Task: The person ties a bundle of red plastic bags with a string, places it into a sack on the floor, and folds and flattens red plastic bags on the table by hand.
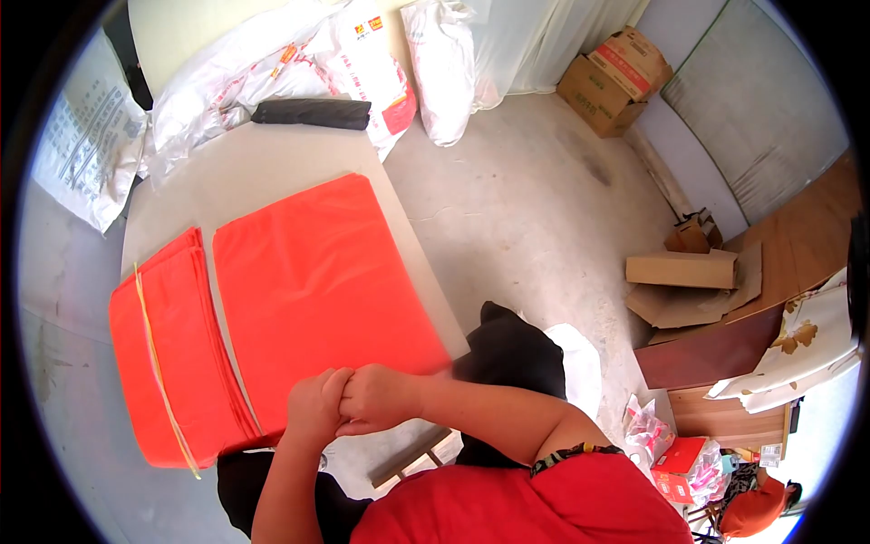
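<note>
At twelve o'clock from your clasped hands, the big red sheet stack lies flat on the table; the narrow stack is at ten, yellow string across it. Left hand and right hand are closed together, no object visible in them. Risk: a sleeve or forearm snag could drag sheets over the near edge. Table edge runs close at two; floor beyond gives elbow room.
</note>
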The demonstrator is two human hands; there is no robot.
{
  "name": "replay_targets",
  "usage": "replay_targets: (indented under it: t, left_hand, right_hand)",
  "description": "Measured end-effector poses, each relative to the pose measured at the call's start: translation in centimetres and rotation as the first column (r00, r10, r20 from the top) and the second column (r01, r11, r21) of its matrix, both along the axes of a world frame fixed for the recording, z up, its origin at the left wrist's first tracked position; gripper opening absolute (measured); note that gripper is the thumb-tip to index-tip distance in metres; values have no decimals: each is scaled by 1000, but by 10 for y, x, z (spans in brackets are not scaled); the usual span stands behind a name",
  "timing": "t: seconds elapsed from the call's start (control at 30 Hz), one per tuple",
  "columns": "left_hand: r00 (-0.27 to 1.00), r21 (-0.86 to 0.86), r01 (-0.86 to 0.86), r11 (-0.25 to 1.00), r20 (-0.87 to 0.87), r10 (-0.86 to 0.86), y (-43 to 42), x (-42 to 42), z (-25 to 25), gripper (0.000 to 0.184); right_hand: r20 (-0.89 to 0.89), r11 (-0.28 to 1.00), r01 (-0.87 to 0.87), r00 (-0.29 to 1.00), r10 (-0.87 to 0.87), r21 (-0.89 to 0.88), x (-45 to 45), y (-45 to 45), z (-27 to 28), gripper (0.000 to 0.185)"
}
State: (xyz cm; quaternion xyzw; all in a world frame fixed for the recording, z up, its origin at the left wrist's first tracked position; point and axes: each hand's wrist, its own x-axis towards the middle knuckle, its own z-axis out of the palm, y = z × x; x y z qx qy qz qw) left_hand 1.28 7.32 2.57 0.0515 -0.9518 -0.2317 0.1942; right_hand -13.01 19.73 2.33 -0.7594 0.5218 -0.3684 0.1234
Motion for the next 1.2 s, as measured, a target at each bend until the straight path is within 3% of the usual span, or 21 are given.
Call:
replay_targets:
  t: [1.2]
  left_hand:
    - [996,6,16,1000,89,-16,-3,2,5,39]
  right_hand:
    - [-12,999,4,1000,-4,52,1,-1,5,36]
